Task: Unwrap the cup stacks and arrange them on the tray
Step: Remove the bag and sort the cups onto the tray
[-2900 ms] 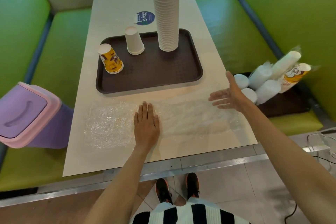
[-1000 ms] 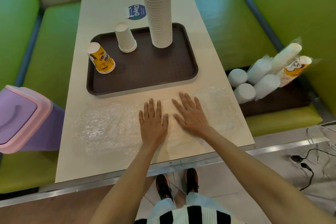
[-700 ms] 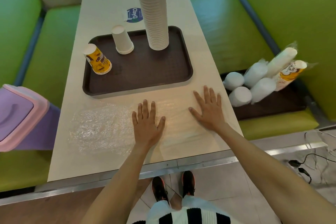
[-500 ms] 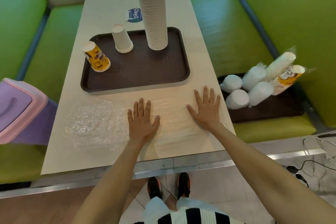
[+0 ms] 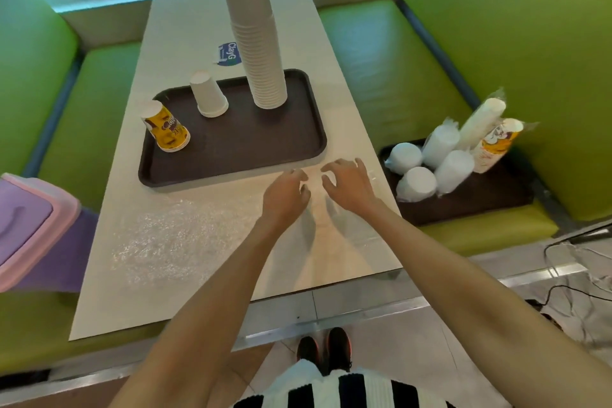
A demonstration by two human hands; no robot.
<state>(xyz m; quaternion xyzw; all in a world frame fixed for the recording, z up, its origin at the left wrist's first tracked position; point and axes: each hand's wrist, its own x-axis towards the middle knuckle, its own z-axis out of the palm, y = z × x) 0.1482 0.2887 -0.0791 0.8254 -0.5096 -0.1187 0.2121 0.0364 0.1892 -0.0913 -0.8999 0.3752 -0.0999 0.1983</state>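
both the left hand (image 5: 286, 192) and right hand (image 5: 347, 185) curl their fingers narrow on the wrap (image 5: 185, 235) near the tray (image 5: 248, 139); whether they grip it cannot be told.

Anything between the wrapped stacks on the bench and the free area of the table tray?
Nothing fixed. The wrapped stacks lie to the right of the table, and the near right part of the tray is bare. Only the left hand and right hand sit between, over the plastic wrap. The tall stack stands further back.

Left hand (image 5: 284, 194), right hand (image 5: 349, 187); fingers (image 5: 359, 165) half-curled
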